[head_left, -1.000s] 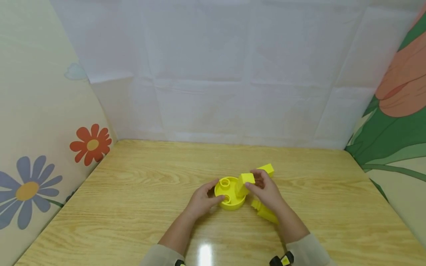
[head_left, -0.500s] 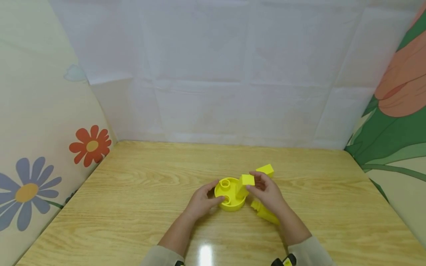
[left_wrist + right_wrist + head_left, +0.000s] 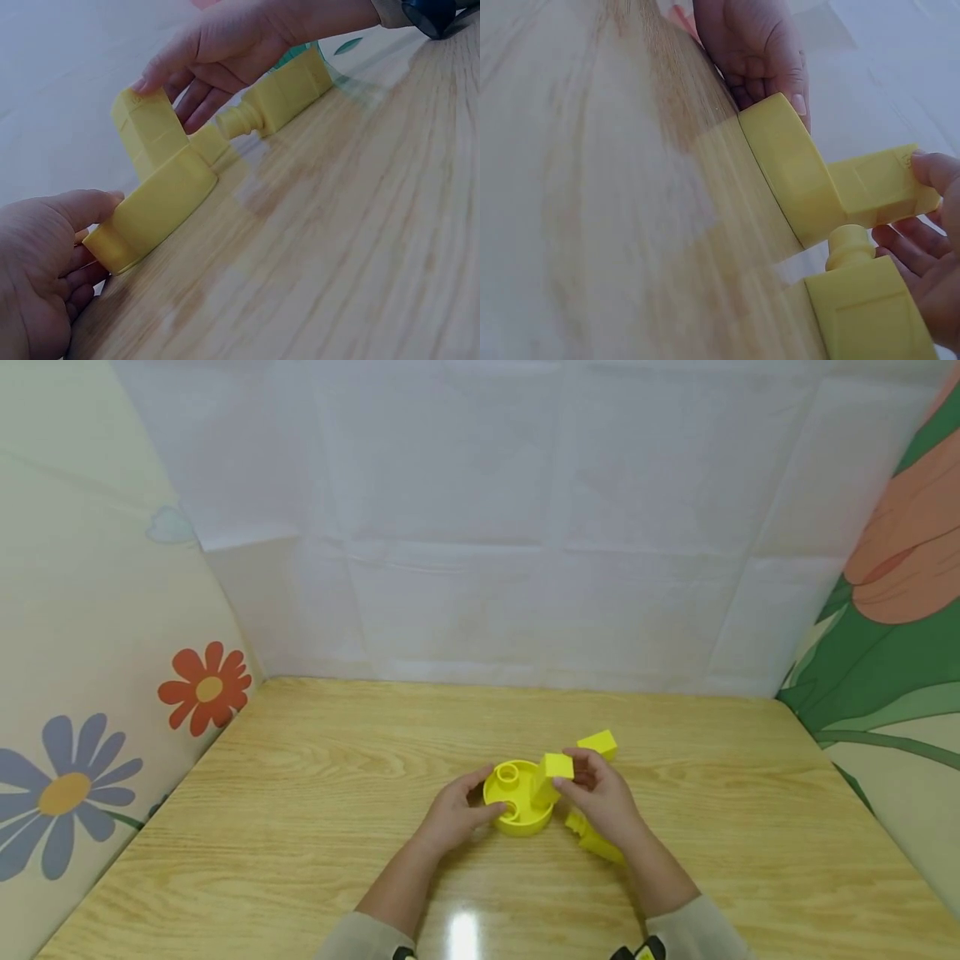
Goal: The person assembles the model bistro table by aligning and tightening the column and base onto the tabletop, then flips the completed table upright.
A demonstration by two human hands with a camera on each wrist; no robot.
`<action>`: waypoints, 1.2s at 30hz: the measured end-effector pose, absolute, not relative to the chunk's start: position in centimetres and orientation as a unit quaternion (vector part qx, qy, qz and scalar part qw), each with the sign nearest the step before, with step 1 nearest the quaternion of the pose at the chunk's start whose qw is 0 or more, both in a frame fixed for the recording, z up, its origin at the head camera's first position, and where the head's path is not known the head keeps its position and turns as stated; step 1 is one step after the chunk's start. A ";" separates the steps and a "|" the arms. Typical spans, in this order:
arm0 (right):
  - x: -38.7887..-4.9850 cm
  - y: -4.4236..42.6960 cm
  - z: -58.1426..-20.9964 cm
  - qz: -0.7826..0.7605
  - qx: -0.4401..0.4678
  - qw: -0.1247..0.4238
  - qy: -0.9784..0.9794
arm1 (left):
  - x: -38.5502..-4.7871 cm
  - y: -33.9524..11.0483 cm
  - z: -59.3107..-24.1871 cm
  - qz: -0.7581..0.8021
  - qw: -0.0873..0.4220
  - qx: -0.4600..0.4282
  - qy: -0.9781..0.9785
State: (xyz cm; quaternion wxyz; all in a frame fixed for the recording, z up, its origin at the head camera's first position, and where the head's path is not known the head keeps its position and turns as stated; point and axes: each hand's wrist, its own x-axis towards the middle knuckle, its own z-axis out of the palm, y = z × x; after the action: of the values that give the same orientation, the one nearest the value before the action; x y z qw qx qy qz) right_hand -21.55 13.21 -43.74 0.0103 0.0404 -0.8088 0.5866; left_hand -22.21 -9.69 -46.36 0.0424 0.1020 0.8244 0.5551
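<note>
From where I stand, a white sheet (image 3: 450, 510) fills the upper half of the frame, above a wood-grain table (image 3: 300, 810). At lower centre, the left hand (image 3: 457, 810) grips the yellow dish (image 3: 521, 828): thumb over the rim, fingers curled against the outer wall. To its right, the right hand (image 3: 606, 797) pinches the top of the upright block (image 3: 553, 768) between thumb and fingers. The dish rests on the table; it appears to be light, stiff plastic, smooth enough to slide, unlikely to break. Hold it by the wall. The upright block stands at the dish's right side; its lower end is hidden, so seating cannot be confirmed. Probably light and rigid, it is best held by its flat upper faces. A second block (image 3: 600, 743) lies above the right hand; a third block (image 3: 600, 846), ridged neck toward the dish, lies below. Smallest: two round sockets (image 3: 507, 780) inside the dish.
</note>
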 end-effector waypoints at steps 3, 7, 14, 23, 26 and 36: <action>-21.5 13.1 -43.7 0.584 0.039 0.012 -0.811 | -22.2 -9.7 -46.3 0.555 0.045 0.101 0.825; -21.4 13.1 -43.9 0.582 0.038 0.012 -0.812 | -22.1 -9.7 -46.4 0.545 0.048 0.100 0.831; -21.1 13.0 -44.1 0.583 0.039 0.017 -0.812 | -22.1 -10.0 -47.0 0.538 0.030 0.084 0.838; -20.6 12.5 -43.4 0.584 0.041 0.013 -0.811 | -22.8 -9.8 -47.0 0.527 -0.018 0.037 0.849; -20.4 12.3 -43.3 0.580 0.041 0.015 -0.814 | -23.2 -9.8 -46.9 0.529 -0.028 0.027 0.848; -19.7 12.4 -42.8 0.556 0.054 0.015 -0.829 | -23.4 -9.9 -46.9 0.546 -0.041 0.032 0.836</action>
State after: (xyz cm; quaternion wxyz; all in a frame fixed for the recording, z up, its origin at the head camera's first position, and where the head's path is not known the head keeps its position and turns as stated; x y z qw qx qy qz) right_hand -19.71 12.45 -42.80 0.0145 0.0535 -0.8290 0.5564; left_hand -23.39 -9.89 -46.88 -0.0406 0.0322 0.8364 0.5457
